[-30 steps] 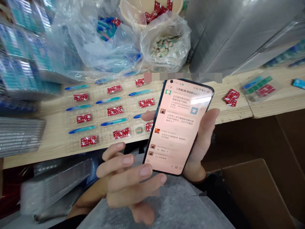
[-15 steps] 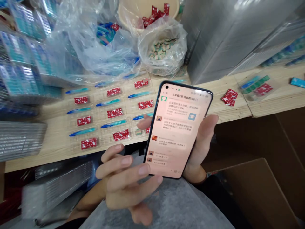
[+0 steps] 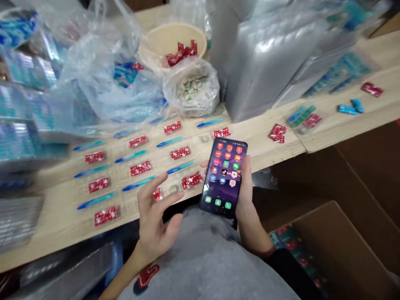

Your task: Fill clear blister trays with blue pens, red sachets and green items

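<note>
Head view. Counter point(image 3: 328, 129): pale wood, runs left to right across the frame, front edge just beyond the hands.

Grey wrapped stack point(image 3: 265, 54) stands at the back right of the counter. Clear bags point(image 3: 103, 87) sit at back left; one smaller bag point(image 3: 192, 87) holds small pale and green pieces. Beige bowl point(image 3: 170, 39) behind it holds red packets.

Cardboard box point(image 3: 340, 250) is below the counter at lower right, open, with coloured packs in its near corner.

Clear tray point(image 3: 137, 166) lies flat on the counter, left of centre. Its pockets hold blue pens and red packets in rows.

Phone point(image 3: 224, 177): upright, tilted slightly right, screen lit with rows of app icons. It is over the counter's front edge, in front of the tray's right end.

Right hand point(image 3: 246, 196) grips the phone from its right side and behind; thumb lies along the right edge, one fingertip shows past the left edge.

Left hand point(image 3: 154, 218) is just left of the phone, not touching it, holding nothing. Fingers spread and loosely curled, over the tray's near edge.

Loose red packets point(image 3: 277, 132) lie on the counter right of the phone.
</note>
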`<state>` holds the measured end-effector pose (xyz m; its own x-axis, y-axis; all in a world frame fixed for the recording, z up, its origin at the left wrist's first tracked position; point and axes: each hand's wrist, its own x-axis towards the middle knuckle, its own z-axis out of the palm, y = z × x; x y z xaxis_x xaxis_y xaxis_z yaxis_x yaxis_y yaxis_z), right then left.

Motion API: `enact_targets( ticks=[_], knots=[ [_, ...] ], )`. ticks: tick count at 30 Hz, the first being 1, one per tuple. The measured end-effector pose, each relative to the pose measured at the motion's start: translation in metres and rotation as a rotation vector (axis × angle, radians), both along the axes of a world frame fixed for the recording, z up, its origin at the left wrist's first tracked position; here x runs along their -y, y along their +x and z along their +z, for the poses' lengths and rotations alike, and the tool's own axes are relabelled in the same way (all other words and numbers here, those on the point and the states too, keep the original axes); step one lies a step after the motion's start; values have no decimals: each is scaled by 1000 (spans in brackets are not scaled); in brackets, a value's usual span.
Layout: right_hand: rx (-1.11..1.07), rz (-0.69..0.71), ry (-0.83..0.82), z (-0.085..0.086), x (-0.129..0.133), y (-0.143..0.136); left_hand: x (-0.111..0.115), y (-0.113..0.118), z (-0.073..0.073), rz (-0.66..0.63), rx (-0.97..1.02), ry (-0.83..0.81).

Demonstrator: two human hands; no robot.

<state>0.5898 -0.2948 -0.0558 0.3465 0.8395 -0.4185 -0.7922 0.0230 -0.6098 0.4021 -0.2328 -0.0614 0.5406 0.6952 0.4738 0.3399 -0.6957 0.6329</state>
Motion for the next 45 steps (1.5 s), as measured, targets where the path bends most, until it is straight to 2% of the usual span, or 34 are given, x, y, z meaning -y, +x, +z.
enact_targets(
  ticks=[3,7,11,14,16,20,23,26,28,31,34,36,38,41,43,45],
  knots=[
    [-17,-210,-135,-26,22,37,-3,9,-1,-127,27,-2],
    [28,-527,-303,-53,54,92,-2,19,-10,-203,-3,-28],
    [104,-767,-405,-68,69,142,0,26,-13,-235,-47,-15],
    [173,-888,-459,-75,71,172,0,29,-13,-247,-69,-4],
    [207,-886,-476,-76,71,186,-1,29,-14,-246,-79,1],
    [276,-748,-490,-74,72,201,0,29,-17,-222,-95,11],
    [383,-741,-506,-74,74,206,-2,30,-17,-203,-118,30],
    [498,-765,-483,-80,73,209,-15,34,-15,-198,-146,78],
    [593,-793,-503,-85,73,210,-35,40,-14,-188,-147,122],
    [851,-818,-644,-88,71,203,-83,58,-14,-179,-121,169],
    [1217,-898,-746,-85,64,176,-144,94,-13,-187,-100,163],
    [1437,-932,-665,-85,54,144,-183,128,-12,-200,-155,102],
    [1594,-844,-529,-93,42,104,-216,164,-11,-202,-264,29],
    [1769,-607,-395,-116,24,50,-250,212,-15,-212,-491,-126],
    [1881,-539,-330,-133,17,29,-264,232,-22,-226,-559,-196],
    [1950,-519,-309,-145,13,21,-275,243,-31,-238,-545,-234]
  ],
)
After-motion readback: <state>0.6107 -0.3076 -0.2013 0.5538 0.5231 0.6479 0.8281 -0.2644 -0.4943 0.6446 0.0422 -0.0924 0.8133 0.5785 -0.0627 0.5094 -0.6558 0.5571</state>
